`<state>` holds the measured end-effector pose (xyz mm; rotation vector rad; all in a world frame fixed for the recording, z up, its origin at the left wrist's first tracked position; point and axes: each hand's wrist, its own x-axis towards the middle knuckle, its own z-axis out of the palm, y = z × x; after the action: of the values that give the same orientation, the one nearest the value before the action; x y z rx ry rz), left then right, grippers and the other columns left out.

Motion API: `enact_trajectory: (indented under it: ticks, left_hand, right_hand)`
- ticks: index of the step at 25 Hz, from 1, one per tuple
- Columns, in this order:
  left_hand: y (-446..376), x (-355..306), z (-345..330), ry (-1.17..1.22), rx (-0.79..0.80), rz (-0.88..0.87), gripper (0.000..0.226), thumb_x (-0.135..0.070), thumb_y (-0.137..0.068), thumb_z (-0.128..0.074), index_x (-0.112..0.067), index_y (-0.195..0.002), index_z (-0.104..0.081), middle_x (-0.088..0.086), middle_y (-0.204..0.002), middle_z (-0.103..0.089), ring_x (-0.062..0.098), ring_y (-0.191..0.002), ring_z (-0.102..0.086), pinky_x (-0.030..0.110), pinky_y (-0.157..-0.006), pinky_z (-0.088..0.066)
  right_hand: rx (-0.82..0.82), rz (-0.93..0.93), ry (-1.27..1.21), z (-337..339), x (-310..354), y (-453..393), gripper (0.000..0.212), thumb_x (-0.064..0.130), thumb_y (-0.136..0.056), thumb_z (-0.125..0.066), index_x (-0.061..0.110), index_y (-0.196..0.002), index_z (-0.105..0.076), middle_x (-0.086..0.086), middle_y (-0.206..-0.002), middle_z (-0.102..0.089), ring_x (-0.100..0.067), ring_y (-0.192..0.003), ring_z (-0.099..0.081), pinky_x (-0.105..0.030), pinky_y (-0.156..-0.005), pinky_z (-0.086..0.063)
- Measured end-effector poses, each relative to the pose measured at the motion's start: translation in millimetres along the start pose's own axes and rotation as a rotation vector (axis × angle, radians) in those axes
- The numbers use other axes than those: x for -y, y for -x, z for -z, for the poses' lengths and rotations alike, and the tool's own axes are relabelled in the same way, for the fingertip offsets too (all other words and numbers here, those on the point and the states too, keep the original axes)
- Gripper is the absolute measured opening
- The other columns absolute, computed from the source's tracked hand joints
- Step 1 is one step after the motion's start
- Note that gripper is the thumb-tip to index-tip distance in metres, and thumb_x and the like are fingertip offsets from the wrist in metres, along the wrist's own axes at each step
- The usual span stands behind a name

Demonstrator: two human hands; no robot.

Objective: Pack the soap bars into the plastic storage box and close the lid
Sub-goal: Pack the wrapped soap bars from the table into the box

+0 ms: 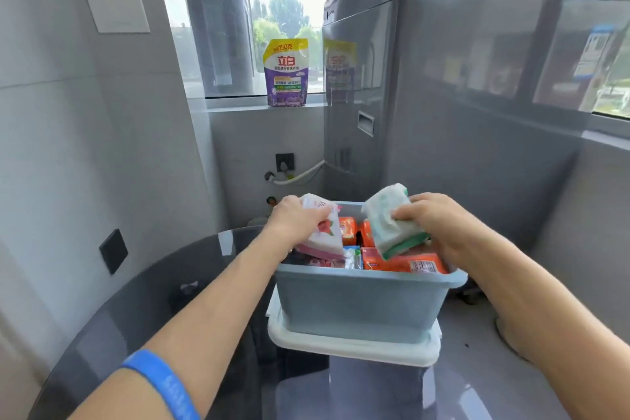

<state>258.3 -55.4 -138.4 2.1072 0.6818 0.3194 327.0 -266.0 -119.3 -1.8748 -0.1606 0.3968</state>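
The blue plastic storage box [358,303] stands open on its white lid [351,346], which lies flat beneath it on a dark glass table [143,310]. Inside the box, orange-wrapped soap bars [402,261] fill the right and centre, packed close together up to rim level. The left hand [296,218] grasps a white-and-pink soap pack [324,232], fingers curled over its top, holding it tilted above the left side of the box. The right hand [433,218] grasps a white-and-green soap pack [392,222], held tilted above the orange bars on the right side. A blue wristband [163,382] sits on the left forearm. Behind the box stands a grey washing machine [443,95]. A purple-and-yellow detergent pouch [286,73] stands upright on the window sill [238,107]. A wall socket [284,162] sits below the sill.
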Motion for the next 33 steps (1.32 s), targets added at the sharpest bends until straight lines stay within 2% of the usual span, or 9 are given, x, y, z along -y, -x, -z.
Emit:
enact_trajectory:
  ticks: [3,5,8,10,14,17,22,28,33]
  left_hand:
    - [-1.6,4.6,-6.4,-0.409,-0.030,-0.167,0.037,-0.045,-0.092,-0.053,-0.009,-0.099,-0.058,0.011,-0.104,-0.059,0.028,-0.088,-0.056,0.034,-0.067,-0.040]
    - [3.2,8.8,-8.3,-0.446,-0.043,-0.300,0.028,-0.039,-0.097,-0.043,-0.014,-0.096,-0.055,0.012,-0.107,-0.059,0.030,-0.093,-0.055,0.038,-0.072,-0.043]
    - [9.7,14.2,-12.6,-0.490,0.057,-0.303,0.056,-0.058,-0.092,-0.041,-0.027,-0.138,-0.048,0.011,-0.133,-0.055,0.031,-0.120,-0.049,0.043,-0.095,-0.043]
    - [11.8,16.1,-12.9,-0.513,0.116,-0.278,0.085,-0.071,-0.078,-0.051,-0.031,-0.151,-0.031,0.007,-0.141,-0.049,0.029,-0.131,-0.041,0.044,-0.103,-0.039]
    - [-0.2,10.4,-4.3,-0.503,0.270,-0.281,0.095,-0.047,-0.072,-0.071,-0.039,-0.152,-0.020,0.001,-0.146,-0.044,0.024,-0.126,-0.042,0.042,-0.103,-0.041]
    - [-14.0,0.5,-2.3,-0.712,0.248,-0.374,0.086,-0.030,-0.082,-0.065,-0.035,-0.153,-0.017,0.002,-0.153,-0.038,0.028,-0.135,-0.036,0.047,-0.109,-0.033]
    - [-27.0,1.9,-7.8,-0.629,0.272,-0.462,0.072,-0.005,-0.084,-0.051,-0.032,-0.149,-0.033,-0.005,-0.153,-0.039,0.022,-0.138,-0.032,0.041,-0.112,-0.027]
    - [-19.3,15.1,-5.5,-0.517,0.224,-0.545,0.065,-0.025,-0.081,-0.061,-0.034,-0.143,-0.042,-0.010,-0.143,-0.049,0.015,-0.129,-0.041,0.041,-0.109,-0.033]
    - [-3.4,14.9,-5.9,-0.463,0.186,-0.630,0.056,-0.054,-0.076,-0.068,-0.044,-0.128,-0.051,-0.016,-0.120,-0.061,0.013,-0.108,-0.053,0.037,-0.097,-0.043]
  right_hand:
    - [-0.204,0.216,0.799,-3.0,-13.6,-6.1,0.027,0.023,-0.089,-0.051,0.010,-0.112,-0.054,-0.011,-0.116,-0.060,-0.031,-0.090,-0.053,-0.038,-0.070,-0.042]
    - [-0.242,0.338,0.919,-9.2,-15.7,-2.6,0.034,0.034,-0.091,-0.049,0.016,-0.118,-0.052,-0.008,-0.119,-0.058,-0.032,-0.092,-0.052,-0.037,-0.070,-0.038]
    - [-0.187,0.358,0.942,-21.2,-19.8,-3.2,0.052,0.056,-0.086,-0.054,0.021,-0.124,-0.049,-0.002,-0.122,-0.059,-0.028,-0.109,-0.056,-0.036,-0.072,-0.037]
    - [-0.185,0.366,0.957,-21.4,-24.7,-9.3,0.046,0.051,-0.085,-0.057,0.019,-0.117,-0.050,-0.004,-0.120,-0.062,-0.027,-0.109,-0.056,-0.035,-0.072,-0.038]
    - [0.017,0.329,0.903,0.1,-18.6,-26.2,0.060,0.043,-0.084,-0.065,0.026,-0.137,-0.041,-0.003,-0.126,-0.059,-0.023,-0.103,-0.051,-0.035,-0.083,-0.041]
    - [0.137,0.369,0.916,6.8,-10.5,-40.8,0.068,0.027,-0.081,-0.063,0.040,-0.141,-0.036,0.000,-0.133,-0.056,-0.023,-0.111,-0.052,-0.040,-0.095,-0.047]
    - [0.206,0.408,0.883,8.5,-14.3,-56.4,0.079,0.007,-0.076,-0.051,0.049,-0.142,-0.041,0.000,-0.141,-0.051,-0.024,-0.125,-0.049,-0.041,-0.103,-0.045]
    - [0.175,0.477,0.802,8.5,-24.1,-52.3,0.065,0.025,-0.075,-0.057,0.053,-0.133,-0.048,-0.002,-0.133,-0.056,-0.024,-0.119,-0.050,-0.038,-0.100,-0.042]
    - [0.118,0.597,0.803,7.0,-32.1,-41.1,0.050,0.034,-0.078,-0.066,0.053,-0.122,-0.053,0.009,-0.097,-0.055,-0.018,-0.108,-0.041,-0.032,-0.094,-0.026]
